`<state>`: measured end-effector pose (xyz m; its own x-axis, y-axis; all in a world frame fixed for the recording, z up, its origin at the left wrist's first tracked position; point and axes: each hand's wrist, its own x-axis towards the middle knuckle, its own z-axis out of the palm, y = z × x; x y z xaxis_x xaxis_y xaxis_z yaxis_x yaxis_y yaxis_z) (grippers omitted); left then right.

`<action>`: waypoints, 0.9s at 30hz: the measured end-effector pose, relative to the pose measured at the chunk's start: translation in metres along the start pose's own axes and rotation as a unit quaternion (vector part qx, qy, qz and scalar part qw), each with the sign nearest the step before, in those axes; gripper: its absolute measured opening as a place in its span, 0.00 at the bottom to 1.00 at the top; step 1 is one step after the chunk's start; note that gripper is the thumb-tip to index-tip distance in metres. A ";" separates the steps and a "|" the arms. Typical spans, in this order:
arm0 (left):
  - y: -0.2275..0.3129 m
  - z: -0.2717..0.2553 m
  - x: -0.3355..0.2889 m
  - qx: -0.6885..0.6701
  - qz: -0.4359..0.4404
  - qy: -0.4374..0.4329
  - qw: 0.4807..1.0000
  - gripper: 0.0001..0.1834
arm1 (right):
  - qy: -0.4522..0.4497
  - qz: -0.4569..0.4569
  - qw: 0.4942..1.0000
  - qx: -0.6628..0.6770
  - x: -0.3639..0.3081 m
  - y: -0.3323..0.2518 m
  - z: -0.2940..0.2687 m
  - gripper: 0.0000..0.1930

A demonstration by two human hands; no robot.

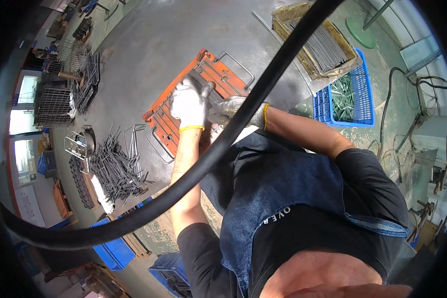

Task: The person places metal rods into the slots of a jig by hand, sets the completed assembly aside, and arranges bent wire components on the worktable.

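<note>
A bundle of thin dark metal rods lies slantwise between my two gloved hands, over an orange jig with wire handles and clamps. My left hand, in a whitish glove with a yellow cuff, is closed around the bundle, its thumb toward the right. At the bundle's near right end is my right hand, in a grey-coated glove, its fingers closed on the rods. A black cable crossing the view hides part of that hand. The jig rests on a grey metal table.
Loose dark rods lie heaped at the table's left edge. A yellowish box of straight rods stands at the back right. Beside it, a blue crate holds green strips. The black cable arcs across the view.
</note>
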<state>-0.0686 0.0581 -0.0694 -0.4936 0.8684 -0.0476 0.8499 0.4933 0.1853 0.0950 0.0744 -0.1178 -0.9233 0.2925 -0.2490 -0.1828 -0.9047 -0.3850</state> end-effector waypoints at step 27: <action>-0.039 0.004 -0.021 -0.009 0.410 0.087 0.908 0.25 | 0.394 -0.245 0.496 -0.734 -0.021 -0.037 -0.077 0.23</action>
<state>-0.0904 0.0212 -0.0793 0.2805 0.9214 0.2691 0.9425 -0.3175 0.1048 0.1473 0.1259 -0.1666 -0.3649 0.9194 0.1470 0.6564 0.3660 -0.6597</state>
